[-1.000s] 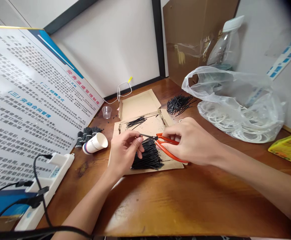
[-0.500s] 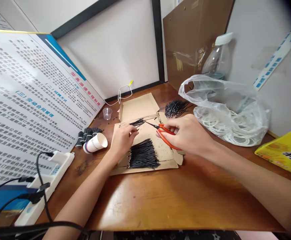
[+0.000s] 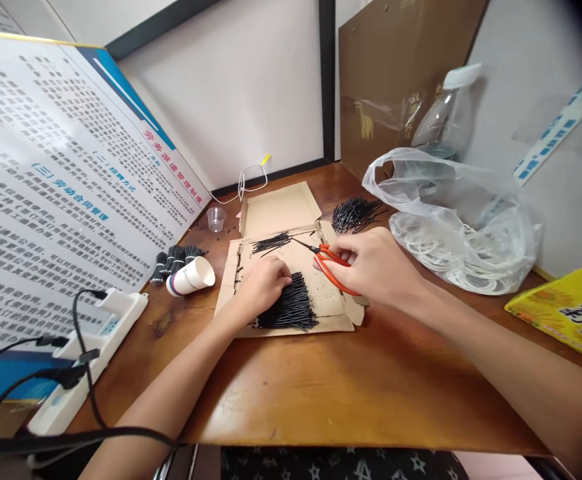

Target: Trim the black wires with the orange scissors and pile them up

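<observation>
My right hand is closed around the orange handles of a pair of scissors; their thin dark blades point left over the cardboard. Lower on the flattened cardboard box lies a neat row of short black wires. My left hand rests at the upper left edge of that row, thumb and fingers pinched together. What is between the fingertips, if anything, is hidden. Above it a smaller loose group of black wires lies near the scissor tips.
Behind the scissors is a heap of black wires. A paper cup lies by tied black bundles, near a small clear cup. At right are a plastic bag of white cords and a yellow packet. A power strip stands left.
My left hand has moved down and slightly right, from beside the smaller wire group to the row. My right hand and the scissors have barely moved. The view has shifted slightly.
</observation>
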Tool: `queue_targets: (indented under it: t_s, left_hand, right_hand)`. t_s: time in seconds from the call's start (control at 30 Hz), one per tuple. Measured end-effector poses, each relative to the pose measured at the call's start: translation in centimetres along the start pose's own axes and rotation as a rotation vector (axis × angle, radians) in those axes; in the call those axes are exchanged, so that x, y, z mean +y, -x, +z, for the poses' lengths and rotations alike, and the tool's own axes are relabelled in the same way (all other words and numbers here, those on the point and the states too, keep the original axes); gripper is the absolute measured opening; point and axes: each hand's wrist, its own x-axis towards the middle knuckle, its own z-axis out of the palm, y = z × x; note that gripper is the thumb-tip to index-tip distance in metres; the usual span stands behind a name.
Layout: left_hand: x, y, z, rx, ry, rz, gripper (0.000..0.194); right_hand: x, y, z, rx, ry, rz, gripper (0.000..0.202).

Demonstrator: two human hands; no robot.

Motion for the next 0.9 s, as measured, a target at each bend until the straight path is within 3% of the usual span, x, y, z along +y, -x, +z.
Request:
queue_targets:
  t_s: [0.13,0.3,0.43,0.6,0.9]
  left_hand:
    - [0.4,0.3,0.3,0.021,-0.015,-0.019,0.016]
    - [0.7,1.3,-0.7,0.109,0.067,-0.019,0.015]
    - [0.9,1.6,-1.5,0.224,0.338,0.004,0.009]
    - [1.6,1.9,-1.1,0.302,0.766,0.012,0.011]
    - [1.8,2.2,-1.0,0.325,0.809,0.045,0.012]
  right_hand:
    - [0.2,0.0,0.3,-0.008,-0.012,-0.010,0.034]
    - [0.4,-0.1,0.2,-0.039,-0.036,0.011,0.034]
    - [0.2,0.0,0.1,-0.106,-0.064,0.011,0.030]
    - [-0.3,0.3,0.1,-0.131,-0.085,-0.035,0.029]
    - [-0.3,0.4,0.1,-0.119,-0.085,-0.090,0.037]
